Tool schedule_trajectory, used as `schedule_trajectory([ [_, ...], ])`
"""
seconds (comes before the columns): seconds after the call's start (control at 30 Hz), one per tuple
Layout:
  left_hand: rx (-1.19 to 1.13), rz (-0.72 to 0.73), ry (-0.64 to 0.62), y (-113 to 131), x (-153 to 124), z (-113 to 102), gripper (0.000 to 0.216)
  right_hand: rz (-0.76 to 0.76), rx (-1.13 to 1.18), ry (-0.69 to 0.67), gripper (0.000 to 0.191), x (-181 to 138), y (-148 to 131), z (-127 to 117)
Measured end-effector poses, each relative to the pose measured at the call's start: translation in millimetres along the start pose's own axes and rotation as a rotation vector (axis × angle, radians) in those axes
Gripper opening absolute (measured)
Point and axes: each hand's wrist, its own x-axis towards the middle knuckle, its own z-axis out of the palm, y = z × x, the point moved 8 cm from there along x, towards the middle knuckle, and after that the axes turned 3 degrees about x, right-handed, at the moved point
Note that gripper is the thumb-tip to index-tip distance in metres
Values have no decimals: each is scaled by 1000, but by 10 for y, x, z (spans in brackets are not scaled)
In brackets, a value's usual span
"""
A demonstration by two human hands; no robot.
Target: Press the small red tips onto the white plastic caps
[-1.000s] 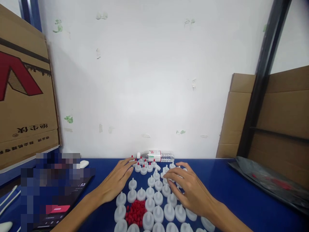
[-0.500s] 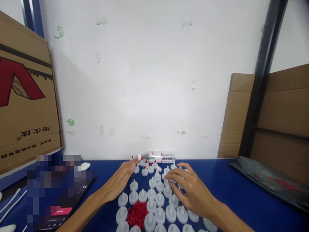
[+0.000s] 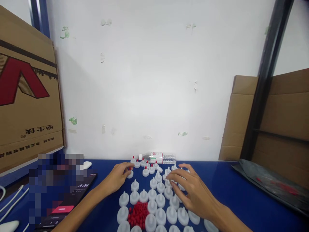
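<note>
Reference point: the clear bottle (image 3: 158, 158), lying on its side at the back of the table. Just in front of it and to its left stood about eight capped lids (image 3: 145, 172), each with a red tip. Nearer the person than the bottle, a larger group of bare-nozzle lids (image 3: 160, 201) stood upright around a heap of loose red caps (image 3: 138, 214). By that division, most of the capping appeared outstanding.

The left hand (image 3: 117, 177), left of the bottle, had its fingertips at one red tip; whether they gripped it could not be determined. The right hand (image 3: 193, 190), right and forward of the bottle, was loosely spread over bare lids, with no grasp visible.

The blue table (image 3: 222, 183) met a marked white wall (image 3: 145, 80) behind the bottle. Far left stood a printed carton (image 3: 29, 112); far right lay a dark bag (image 3: 267, 183).
</note>
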Motion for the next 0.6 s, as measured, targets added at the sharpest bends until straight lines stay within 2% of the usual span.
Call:
schedule_trajectory([
  [0.13,86,-5,53,-78,-18,-20,31,2,-14,11,25,2,-5,-10],
  [0.27,188,20,134,-79,-70,-57,36,-14,-16,20,27,11,-36,-27],
  [0.43,288,-47,171,-155,-92,-143,26,-21,-2,10,29,18,-66,-24],
  [0.53,308,-38,192,-30,-93,-249,20,-28,-13,10,30,19,-73,-24],
  [0.6,294,32,223,196,-102,-305,21,-41,-17,16,31,19,-92,-32],
])
